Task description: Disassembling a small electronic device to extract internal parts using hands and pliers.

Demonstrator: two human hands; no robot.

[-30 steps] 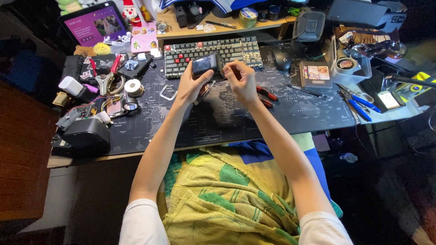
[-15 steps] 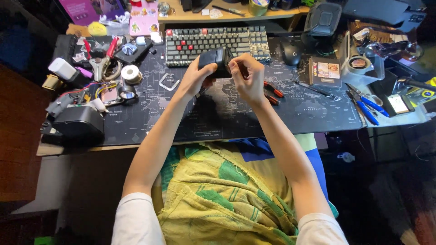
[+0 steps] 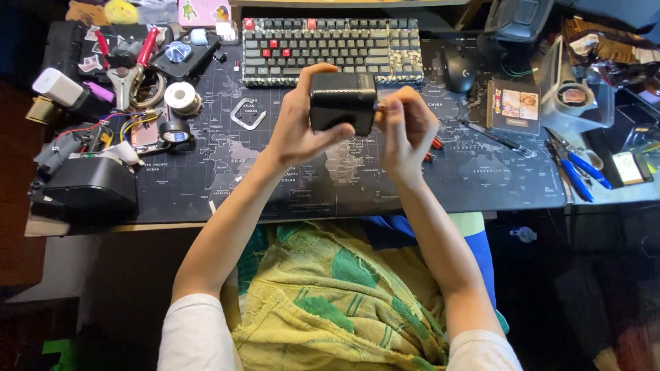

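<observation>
My left hand [image 3: 300, 124] grips a small black box-shaped device [image 3: 342, 102], held up above the dark map-printed desk mat [image 3: 289, 185]. My right hand [image 3: 407, 127] is closed at the device's right edge, fingertips pinched against its side; whatever it pinches is too small to tell. Both hands hover in front of a keyboard [image 3: 330, 49] with dark, red and camouflage keys. Red-handled pliers [image 3: 433, 145] lie on the mat just under my right hand, mostly hidden.
Left side holds a black box [image 3: 86, 185], wires, tape rolls [image 3: 182, 96] and red-handled clamps [image 3: 127, 58]. A black mouse [image 3: 459, 69], a small booklet [image 3: 512, 104], a pen [image 3: 495, 136] and blue-handled pliers [image 3: 574, 172] lie on the right. A yellow-green cloth [image 3: 330, 295] covers my lap.
The view has shifted closer and lower over the desk. My hands stay together on the black device, which has turned so its broad dark face shows.
</observation>
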